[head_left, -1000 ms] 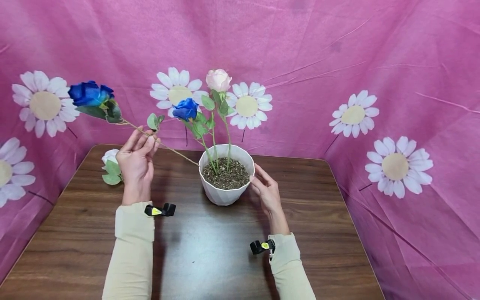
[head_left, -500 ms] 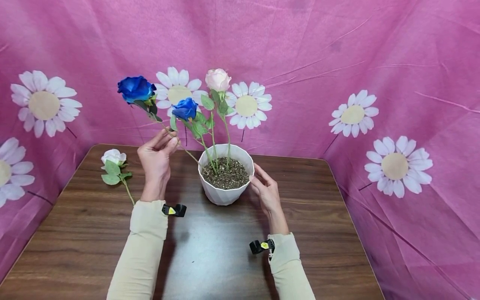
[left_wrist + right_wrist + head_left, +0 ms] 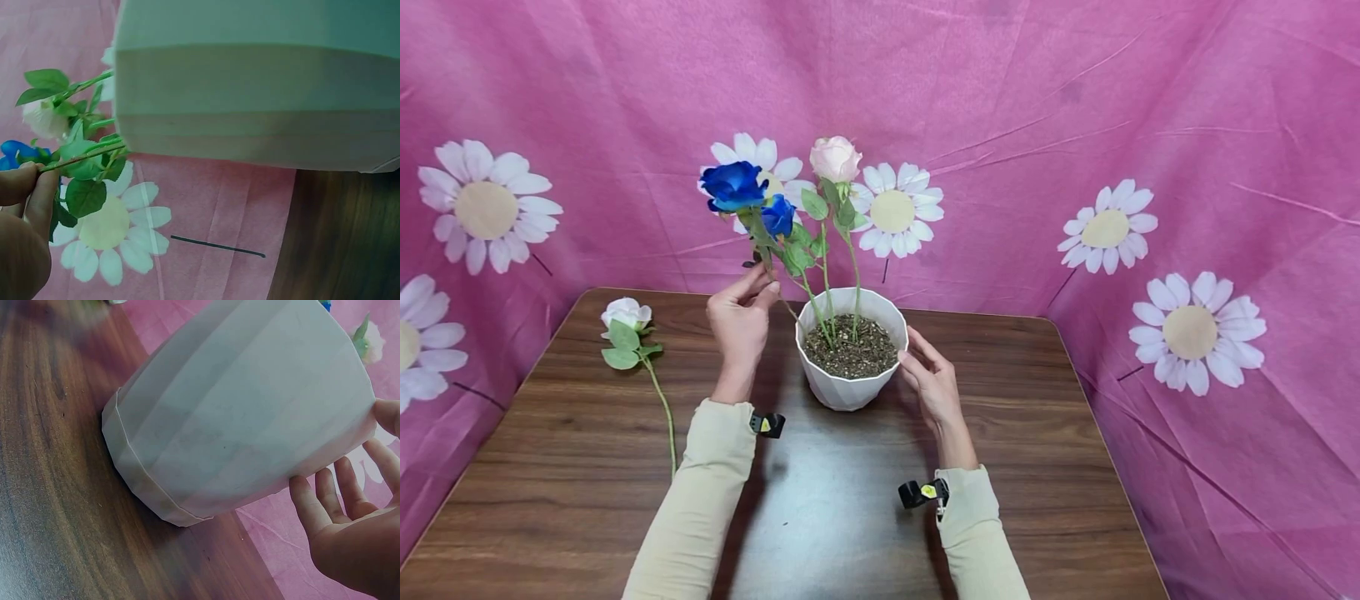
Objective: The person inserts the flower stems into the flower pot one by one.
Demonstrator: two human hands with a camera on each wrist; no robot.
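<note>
My left hand (image 3: 739,321) pinches the stem of a large blue rose (image 3: 733,185) between thumb and fingers. That stem (image 3: 87,158) slants down to the left rim of a white faceted flower pot (image 3: 847,393); its lower end is hidden there. Dark soil (image 3: 853,360) fills the pot. Standing in it are a pale pink rose (image 3: 835,158), a smaller blue rose (image 3: 778,217) partly behind the large one, and another green stem. At the pot's right side, my right hand (image 3: 934,387) holds the wall near the rim, its fingertips (image 3: 300,482) against the outside.
A white rose (image 3: 627,313) with green leaves lies on the wooden table (image 3: 1037,467) left of my left arm, which covers its stem's end. Behind the table hangs a pink cloth (image 3: 1000,83) printed with white daisies. Black cameras (image 3: 767,425) sit on both wrists.
My left hand has moved right toward the pot, swinging the large blue rose from a low slant to more upright. The white rose on the table is now uncovered. The right hand stays put.
</note>
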